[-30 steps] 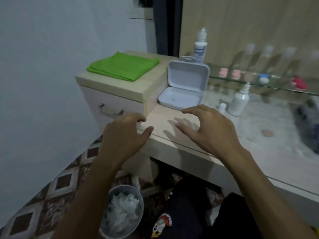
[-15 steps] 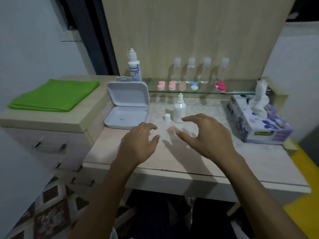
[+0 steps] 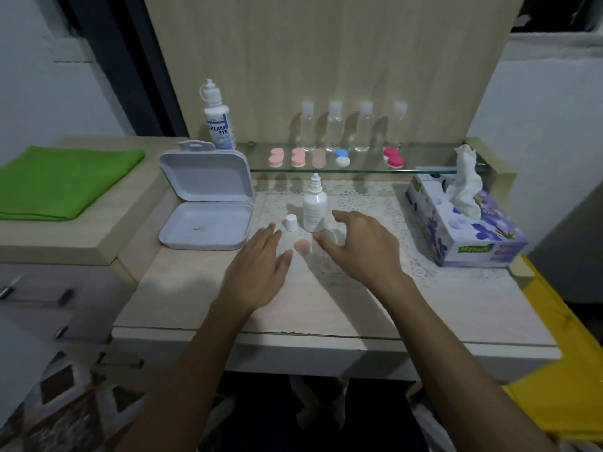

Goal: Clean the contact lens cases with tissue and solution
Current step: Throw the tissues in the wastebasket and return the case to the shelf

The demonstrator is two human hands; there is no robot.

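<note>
At mid-bench, our left hand [image 3: 257, 265] and right hand [image 3: 362, 246] hover released beside one pink lens case [image 3: 302, 246]; solution bottle [image 3: 315, 205] uncapped, tissue box [image 3: 463, 226] untouched, wiping not begun

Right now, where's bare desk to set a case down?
Free: the strip between the hands and the desk's front edge, and in front of the tissue box. Crowded: around the small bottle, its cap and the white box.
</note>
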